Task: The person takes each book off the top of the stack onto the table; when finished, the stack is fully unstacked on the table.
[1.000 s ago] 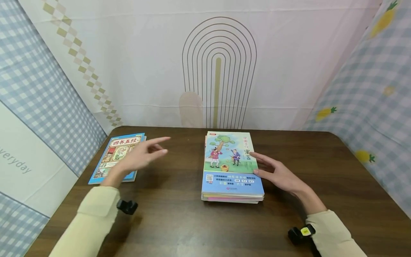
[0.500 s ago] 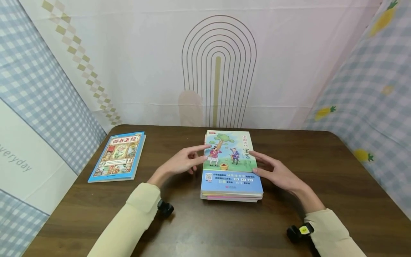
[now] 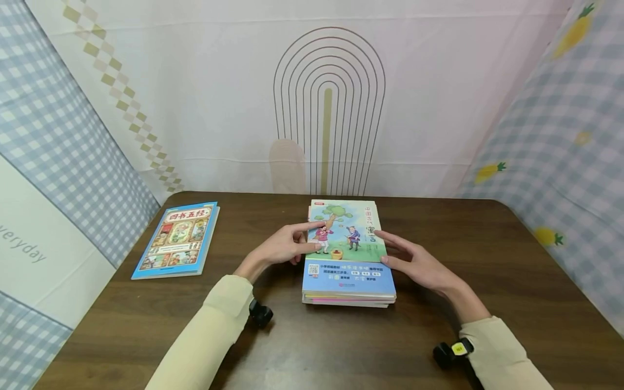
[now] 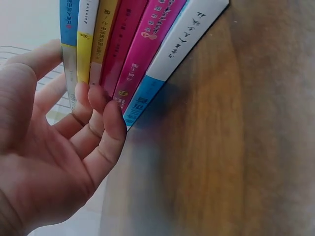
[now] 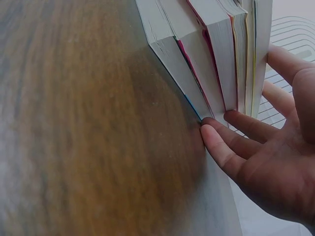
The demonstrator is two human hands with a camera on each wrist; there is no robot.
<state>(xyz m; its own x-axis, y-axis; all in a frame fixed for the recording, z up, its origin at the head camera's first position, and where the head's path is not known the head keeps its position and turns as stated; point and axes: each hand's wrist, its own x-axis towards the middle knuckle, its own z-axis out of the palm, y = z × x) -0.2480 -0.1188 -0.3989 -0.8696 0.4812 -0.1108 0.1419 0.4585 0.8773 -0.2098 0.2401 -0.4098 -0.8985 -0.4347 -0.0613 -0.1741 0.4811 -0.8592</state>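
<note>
A stack of several books lies at the middle of the table, a children's book with a tree and two cartoon figures on its cover uppermost. My left hand is at its left side, index finger and thumb over the top cover's edge. In the left wrist view the other fingertips touch the coloured spines. On the opposite side, my right hand has its thumb and index finger at the cover's right edge. Its lower fingertips meet the page edges in the right wrist view.
A blue-bordered book lies face up at the table's left side. The dark wooden table meets a white patterned cloth at the back. Checked cloths hang at both sides.
My left hand has moved right, from over the blue-bordered book to the left side of the stack, and now touches it. My right hand has stayed at the right side.
</note>
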